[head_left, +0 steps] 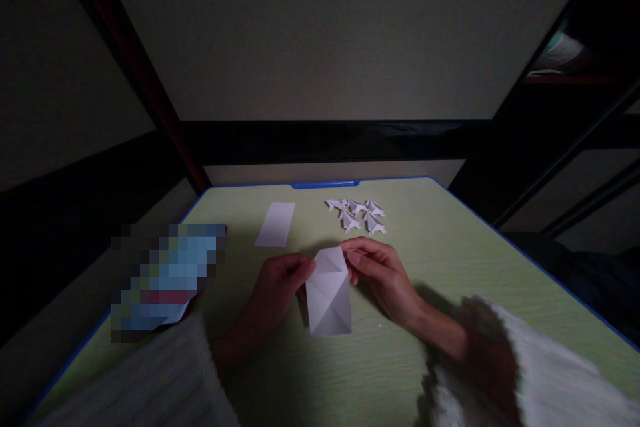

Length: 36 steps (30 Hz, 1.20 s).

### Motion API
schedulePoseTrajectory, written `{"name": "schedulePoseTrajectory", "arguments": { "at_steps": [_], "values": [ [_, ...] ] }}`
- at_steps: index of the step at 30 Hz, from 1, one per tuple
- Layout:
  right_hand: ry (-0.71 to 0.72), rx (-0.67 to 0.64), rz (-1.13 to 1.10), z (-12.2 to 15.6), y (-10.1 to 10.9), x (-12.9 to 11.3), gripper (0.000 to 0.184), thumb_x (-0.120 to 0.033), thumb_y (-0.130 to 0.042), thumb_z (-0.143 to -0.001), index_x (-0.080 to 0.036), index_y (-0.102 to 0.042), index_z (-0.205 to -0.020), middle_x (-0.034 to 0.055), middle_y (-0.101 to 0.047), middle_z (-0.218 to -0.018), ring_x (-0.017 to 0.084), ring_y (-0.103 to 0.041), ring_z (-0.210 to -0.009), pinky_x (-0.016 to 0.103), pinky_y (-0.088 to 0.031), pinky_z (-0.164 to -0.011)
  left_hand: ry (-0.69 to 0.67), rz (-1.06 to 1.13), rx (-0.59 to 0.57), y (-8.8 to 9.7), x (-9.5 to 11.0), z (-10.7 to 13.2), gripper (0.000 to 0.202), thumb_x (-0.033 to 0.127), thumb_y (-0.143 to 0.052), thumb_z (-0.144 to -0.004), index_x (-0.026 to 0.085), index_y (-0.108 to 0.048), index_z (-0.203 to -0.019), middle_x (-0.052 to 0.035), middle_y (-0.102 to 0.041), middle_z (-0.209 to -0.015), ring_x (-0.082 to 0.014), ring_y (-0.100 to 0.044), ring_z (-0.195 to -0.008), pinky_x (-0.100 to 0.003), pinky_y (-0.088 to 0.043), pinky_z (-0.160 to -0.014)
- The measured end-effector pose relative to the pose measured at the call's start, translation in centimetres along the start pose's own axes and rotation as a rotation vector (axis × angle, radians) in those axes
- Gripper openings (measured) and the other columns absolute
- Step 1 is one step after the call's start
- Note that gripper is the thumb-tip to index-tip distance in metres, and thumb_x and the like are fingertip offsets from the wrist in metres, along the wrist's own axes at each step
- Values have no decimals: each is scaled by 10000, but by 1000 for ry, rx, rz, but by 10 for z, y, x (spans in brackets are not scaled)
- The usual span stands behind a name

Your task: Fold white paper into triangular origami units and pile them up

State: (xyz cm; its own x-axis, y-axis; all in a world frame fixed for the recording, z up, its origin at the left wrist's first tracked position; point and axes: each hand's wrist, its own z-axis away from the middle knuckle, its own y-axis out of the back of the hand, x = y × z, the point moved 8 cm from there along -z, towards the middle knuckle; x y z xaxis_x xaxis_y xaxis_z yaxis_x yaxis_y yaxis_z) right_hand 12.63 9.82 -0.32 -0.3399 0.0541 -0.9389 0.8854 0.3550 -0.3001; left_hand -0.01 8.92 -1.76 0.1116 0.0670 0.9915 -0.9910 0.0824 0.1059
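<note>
Five folded, one seemingly midway

Five paper figures (349, 221) lay bunched across the table (440, 213), looking finished. The left hand (275, 283) pinched a creased paper (329, 300) nearer in; the right hand (387, 273) curled at its upper corner, grip unclear. One plain sheet (275, 225) lay unfolded.

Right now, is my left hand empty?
No, the left hand pinches the creased paper along its left edge, with the thumb on the near face.

The folded sheet (329, 303) looks like matt paper.
</note>
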Motion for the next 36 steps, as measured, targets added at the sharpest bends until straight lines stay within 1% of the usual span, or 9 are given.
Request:
{"name": "schedulePoseTrajectory", "arguments": {
  "at_steps": [4,10,16,21,23,26,30,33,36],
  "values": [
    [21,33,116,1,0,-4,134,-165,-596,-639,-179,-619,-770,-35,-506,-539,64,-393,-451,191,-300,-436,-14,-7,-17,-1,2,1,208,280,-533,-628,126,-520,-488,44,-454,-409,-71,-399,-402,-178,-300,-413],
    [300,128,433,6,0,-31,96,-87,-586,-621,-177,-615,-631,17,-517,-718,92,-446,-558,211,-341,-472,-61,-81,-159,-15,7,7,237,269,-493,-672,128,-525,-483,37,-467,-399,-76,-423,-406,-181,-317,-430],
    [413,93,579,13,-9,-40,163,-38,-580,-603,-176,-553,-520,20,-510,-738,138,-483,-701,254,-377,-597,-93,-149,-186,-19,10,10,214,245,-485,-679,127,-544,-510,32,-487,-423,-80,-436,-421,-181,-327,-436],
    [302,-12,497,8,-13,-32,95,-98,-587,-625,-190,-610,-619,33,-534,-838,158,-501,-788,301,-384,-700,-94,-108,-125,-13,10,7,199,252,-494,-667,134,-531,-511,45,-457,-425,-71,-420,-413,-170,-322,-416],
    [201,-49,364,5,-11,-24,73,-147,-576,-653,-191,-633,-642,40,-543,-867,159,-503,-798,301,-386,-699,-83,-66,-113,-11,10,6,196,263,-495,-663,135,-522,-517,47,-454,-424,-67,-413,-404,-167,-322,-410],
    [80,-70,146,1,-6,-12,128,-214,-543,-695,-181,-658,-650,44,-557,-857,140,-510,-752,276,-393,-650,-72,-26,-120,-11,9,5,203,277,-494,-662,135,-506,-517,50,-446,-413,-65,-412,-392,-167,-328,-411],
    [-43,-18,29,-2,-2,2,43,-202,-644,-609,-162,-628,-610,6,-575,-675,89,-498,-590,215,-381,-532,-79,-13,-127,-11,10,5,205,280,-509,-653,135,-499,-509,52,-435,-420,-65,-415,-398,-167,-330,-409],
    [-121,-9,-25,-2,-6,8,180,-178,-722,-499,-152,-570,-593,-36,-543,-526,59,-460,-470,178,-347,-443,-64,-15,-167,-15,7,6,205,296,-511,-654,134,-510,-527,44,-450,-449,-71,-425,-412,-173,-340,-413],
    [-120,-18,-20,-2,-9,7,244,-182,-745,-449,-140,-555,-596,-45,-532,-509,48,-457,-455,166,-349,-435,-45,-32,-202,-18,2,6,195,301,-509,-657,135,-521,-557,43,-454,-466,-75,-423,-430,-174,-332,-418]
  ]
}}
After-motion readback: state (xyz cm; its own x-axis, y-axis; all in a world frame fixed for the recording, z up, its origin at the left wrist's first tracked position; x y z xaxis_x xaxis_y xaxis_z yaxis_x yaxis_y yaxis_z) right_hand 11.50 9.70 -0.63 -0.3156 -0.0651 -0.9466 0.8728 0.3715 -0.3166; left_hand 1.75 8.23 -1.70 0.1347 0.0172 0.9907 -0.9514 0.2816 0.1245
